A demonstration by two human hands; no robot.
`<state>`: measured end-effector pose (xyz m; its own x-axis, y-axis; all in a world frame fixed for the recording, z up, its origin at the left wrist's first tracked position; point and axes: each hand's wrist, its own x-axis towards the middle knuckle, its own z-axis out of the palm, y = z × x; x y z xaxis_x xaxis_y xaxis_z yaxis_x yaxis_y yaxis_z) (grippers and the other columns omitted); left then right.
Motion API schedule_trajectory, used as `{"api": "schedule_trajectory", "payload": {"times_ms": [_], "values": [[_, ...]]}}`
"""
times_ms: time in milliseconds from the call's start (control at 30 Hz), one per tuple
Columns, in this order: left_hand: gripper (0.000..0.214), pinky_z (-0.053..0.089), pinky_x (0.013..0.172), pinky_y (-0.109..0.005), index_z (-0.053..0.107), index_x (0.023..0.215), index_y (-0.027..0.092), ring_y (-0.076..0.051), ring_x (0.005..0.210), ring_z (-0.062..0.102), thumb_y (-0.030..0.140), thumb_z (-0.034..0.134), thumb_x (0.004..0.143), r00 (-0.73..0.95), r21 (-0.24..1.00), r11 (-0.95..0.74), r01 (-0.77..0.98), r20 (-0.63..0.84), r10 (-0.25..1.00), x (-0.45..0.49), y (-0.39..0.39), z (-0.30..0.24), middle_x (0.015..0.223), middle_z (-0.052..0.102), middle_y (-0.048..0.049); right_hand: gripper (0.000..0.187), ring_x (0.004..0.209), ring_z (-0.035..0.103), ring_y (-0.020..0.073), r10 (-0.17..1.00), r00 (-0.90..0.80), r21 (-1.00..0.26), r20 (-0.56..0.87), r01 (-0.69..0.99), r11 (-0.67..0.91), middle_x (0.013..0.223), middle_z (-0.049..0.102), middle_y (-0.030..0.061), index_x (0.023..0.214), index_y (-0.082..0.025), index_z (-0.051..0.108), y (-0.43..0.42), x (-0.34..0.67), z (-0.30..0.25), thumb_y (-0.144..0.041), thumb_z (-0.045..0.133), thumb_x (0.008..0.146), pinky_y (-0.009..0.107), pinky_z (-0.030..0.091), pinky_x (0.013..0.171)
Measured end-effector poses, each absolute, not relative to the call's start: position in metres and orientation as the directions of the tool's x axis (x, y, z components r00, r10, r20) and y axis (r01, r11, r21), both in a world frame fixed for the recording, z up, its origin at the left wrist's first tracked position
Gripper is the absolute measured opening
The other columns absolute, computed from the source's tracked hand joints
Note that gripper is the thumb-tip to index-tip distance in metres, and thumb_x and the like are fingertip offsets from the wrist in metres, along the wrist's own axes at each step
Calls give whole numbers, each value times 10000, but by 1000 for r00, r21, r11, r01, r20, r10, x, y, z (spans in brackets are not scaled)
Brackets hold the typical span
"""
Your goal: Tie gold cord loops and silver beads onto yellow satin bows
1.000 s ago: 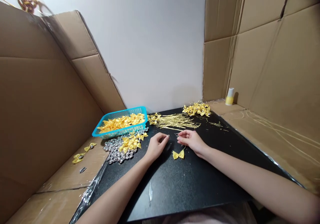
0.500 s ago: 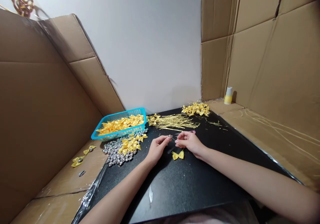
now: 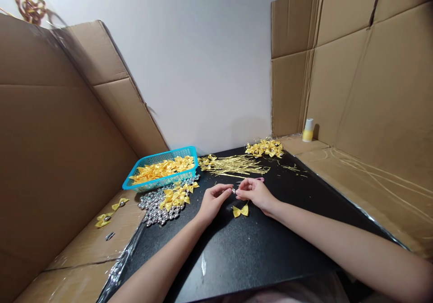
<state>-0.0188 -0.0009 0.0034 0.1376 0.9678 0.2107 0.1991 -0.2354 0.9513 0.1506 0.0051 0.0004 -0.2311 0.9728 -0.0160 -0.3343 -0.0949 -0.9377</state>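
A small silver bead (image 3: 233, 191) sits between the fingertips of both hands, above the black table. My left hand (image 3: 214, 200) pinches it from the left with thumb and forefinger. From the right, my right hand (image 3: 256, 193) has its fingers pressed together close against the bead, on a thin cord that is mostly hidden by them. Just below the right fingers is a yellow satin bow (image 3: 241, 210); a bit of cord runs up from it towards that hand. Behind the right hand lies a tool with a pink handle (image 3: 260, 179), partly covered.
Silver beads (image 3: 154, 206) with loose yellow bows (image 3: 176, 197) on top lie left. Behind them stands a blue basket (image 3: 126, 182) of bows. Gold cords (image 3: 237, 164) and finished-looking bows (image 3: 265, 148) lie at the back. A thread cone (image 3: 307, 130) stands right, by cardboard walls (image 3: 368, 82).
The fingertips of my two hands have come together at the bead; the stretch of cord seen between them before is now hidden. The bow has hardly moved.
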Motion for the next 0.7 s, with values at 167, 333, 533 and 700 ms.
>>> {"api": "schedule_trajectory", "payload": {"times_ms": [167, 333, 533, 700], "values": [[240, 479, 701, -285, 742, 754, 157, -171, 736, 609, 389, 735, 689, 184, 941, -290, 177, 258, 949, -18, -3, 9, 785, 680, -48, 399, 566, 653, 125, 959, -281, -958, 28, -282, -55, 574, 641, -41, 655, -153, 577, 1, 150, 3, -327, 873, 452, 243, 499, 588], [220, 473, 746, -289, 702, 724, 162, -177, 804, 593, 382, 711, 720, 177, 910, -380, 167, 352, 919, -20, -1, 41, 818, 659, -47, 380, 653, 661, 136, 950, -304, -954, 72, -298, -23, 681, 692, -8, 686, -153, 613, 1, 153, 10, -343, 865, 472, 288, 507, 713], [227, 447, 704, -252, 674, 711, 169, -151, 774, 566, 394, 697, 729, 126, 847, -492, 202, 476, 870, -20, 6, 96, 805, 650, -22, 380, 672, 667, 152, 946, -319, -947, 51, -316, -56, 685, 697, -1, 686, -157, 624, 3, 155, 12, -337, 869, 458, 294, 495, 702], [223, 424, 628, -229, 666, 719, 158, -132, 709, 549, 378, 683, 750, 246, 817, -516, 258, 461, 853, -10, 7, 110, 747, 629, -16, 345, 720, 655, 159, 967, -231, -956, 110, -290, 40, 740, 703, 12, 739, -166, 665, 6, 160, 17, -365, 840, 519, 304, 484, 739]]}}
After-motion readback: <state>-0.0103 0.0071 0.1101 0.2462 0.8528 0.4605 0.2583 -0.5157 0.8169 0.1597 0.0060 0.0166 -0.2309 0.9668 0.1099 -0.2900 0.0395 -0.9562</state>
